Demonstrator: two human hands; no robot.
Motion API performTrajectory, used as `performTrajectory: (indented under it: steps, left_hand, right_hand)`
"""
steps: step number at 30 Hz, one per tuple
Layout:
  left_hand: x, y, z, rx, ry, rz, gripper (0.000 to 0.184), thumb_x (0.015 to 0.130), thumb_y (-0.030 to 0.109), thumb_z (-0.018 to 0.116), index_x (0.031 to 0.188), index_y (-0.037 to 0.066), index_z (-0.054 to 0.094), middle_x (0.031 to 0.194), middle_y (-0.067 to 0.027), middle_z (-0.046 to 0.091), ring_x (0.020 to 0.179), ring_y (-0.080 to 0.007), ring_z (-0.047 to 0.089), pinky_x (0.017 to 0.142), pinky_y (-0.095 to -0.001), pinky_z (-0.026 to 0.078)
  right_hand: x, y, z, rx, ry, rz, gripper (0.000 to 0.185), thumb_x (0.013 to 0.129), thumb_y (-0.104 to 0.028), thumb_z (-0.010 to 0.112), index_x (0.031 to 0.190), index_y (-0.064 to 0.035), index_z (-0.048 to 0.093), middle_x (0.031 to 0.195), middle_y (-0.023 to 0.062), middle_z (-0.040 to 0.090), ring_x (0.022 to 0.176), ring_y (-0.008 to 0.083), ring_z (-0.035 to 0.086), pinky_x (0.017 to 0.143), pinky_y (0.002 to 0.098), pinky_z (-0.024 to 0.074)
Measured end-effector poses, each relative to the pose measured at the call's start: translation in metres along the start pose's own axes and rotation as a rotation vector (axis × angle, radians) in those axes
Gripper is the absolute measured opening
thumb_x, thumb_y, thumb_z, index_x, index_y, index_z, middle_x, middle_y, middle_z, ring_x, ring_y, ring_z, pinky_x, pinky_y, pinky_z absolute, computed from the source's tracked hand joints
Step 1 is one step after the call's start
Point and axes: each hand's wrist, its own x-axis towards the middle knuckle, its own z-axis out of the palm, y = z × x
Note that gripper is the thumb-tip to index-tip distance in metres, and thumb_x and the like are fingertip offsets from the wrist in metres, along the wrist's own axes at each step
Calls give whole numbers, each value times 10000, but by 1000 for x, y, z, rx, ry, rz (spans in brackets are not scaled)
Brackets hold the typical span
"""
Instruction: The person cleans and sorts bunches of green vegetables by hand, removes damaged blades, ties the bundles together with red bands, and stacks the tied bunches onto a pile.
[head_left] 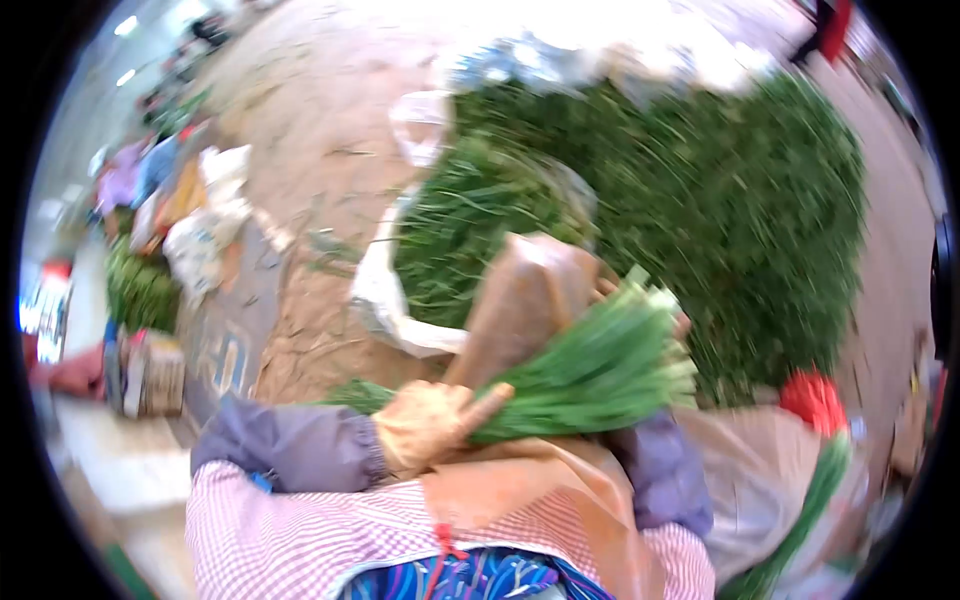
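In the head view, a long bunch of green leafy stalks with pale cut ends (580, 380) lies aslant in front of the seated person's body, its pale ends up to the right and its leaves running down to the left. The left hand (425, 425) is closed around the leafy end, fingers laid across the green, and a few leaf tips show beyond it. The right hand (683, 325), mostly hidden behind the bunch, grips it near the pale ends; only parts of its fingers show.

Both arms wear greyish-purple sleeves (300, 440), over which comes a pink-and-white checked garment (300, 520) with a brown front panel. A raised form covered in smooth brown material (530, 295) stands just beyond the bunch.

Behind that is an open white plastic sack (375, 290) filled with thin green stalks (480, 225). To its right, a large heap of dark green stalks (740, 200) spreads out, with shiny clear plastic (530, 65) along its far edge. A crumpled bright red bag (815, 402) sits at the right, near another long green bunch (800, 520). Well apart, on the left, are assorted coloured bags (210, 240) and a brown box (155, 375).
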Motion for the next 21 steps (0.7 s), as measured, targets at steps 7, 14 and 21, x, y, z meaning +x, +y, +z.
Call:
performTrajectory:
  steps: [7,14,21]
  left_hand:
    - [-10,-26,-32,-357,-348,150,879,740,227,725,1485,129,269,1094,-176,594,969,-356,614,813,-442,499]
    - [60,-39,-106,-781,414,308,635,785,265,743,1332,65,488,1067,-171,635,1022,-281,610,886,-386,497]
    - [150,10,39,-1464,225,438,1276,569,202,913,1512,86,61,1242,-10,455,1113,-110,451,1017,-249,357]
  right_hand:
    - [7,4,-40,40,-522,-22,746,906,-685,339,1338,-98,492,1407,190,434,1307,356,410,1107,557,289]
    - [1,-5,-51,-87,-444,-93,781,903,-679,369,1396,-73,394,1320,193,502,1154,347,524,1047,509,387]
    - [-15,-15,-31,-268,-234,-182,794,898,-684,372,1408,-76,367,1340,194,479,1176,352,502,1058,510,367]
